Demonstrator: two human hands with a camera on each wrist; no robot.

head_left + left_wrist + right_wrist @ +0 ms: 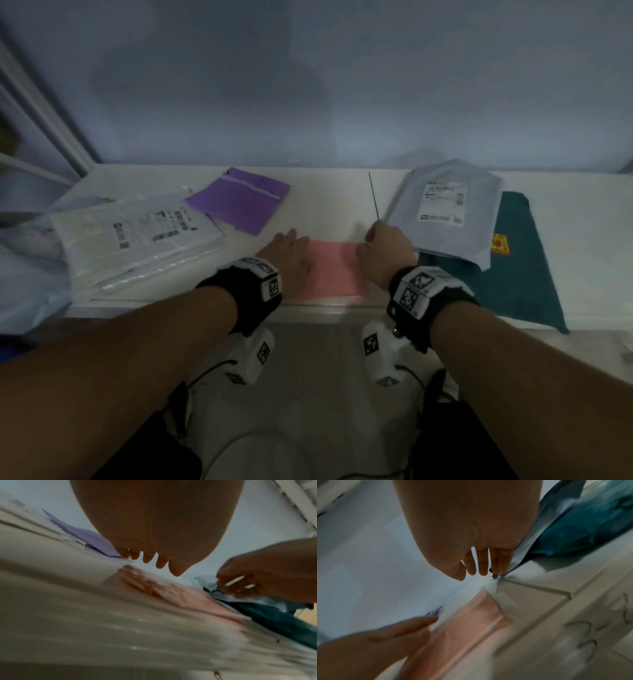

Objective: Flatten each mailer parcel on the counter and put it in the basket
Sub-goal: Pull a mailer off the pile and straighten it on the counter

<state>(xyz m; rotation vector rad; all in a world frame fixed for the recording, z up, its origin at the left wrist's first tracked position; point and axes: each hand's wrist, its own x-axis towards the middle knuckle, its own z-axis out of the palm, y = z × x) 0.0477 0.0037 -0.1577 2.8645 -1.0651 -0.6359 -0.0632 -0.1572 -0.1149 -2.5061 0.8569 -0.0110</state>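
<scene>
Both hands on pink mailer (331,270) at counter (329,202) front edge: L fingers (289,236) flat, R fingers (371,236) curled, grip unclear.

You have 5 mailers you can count singly on the counter: 1 pink mailer (334,270), 1 purple mailer (239,200), 1 grey mailer (445,212), 1 teal mailer (520,267) and 1 white mailer (137,236) (more lie under and beside it, too blurred to count).
</scene>
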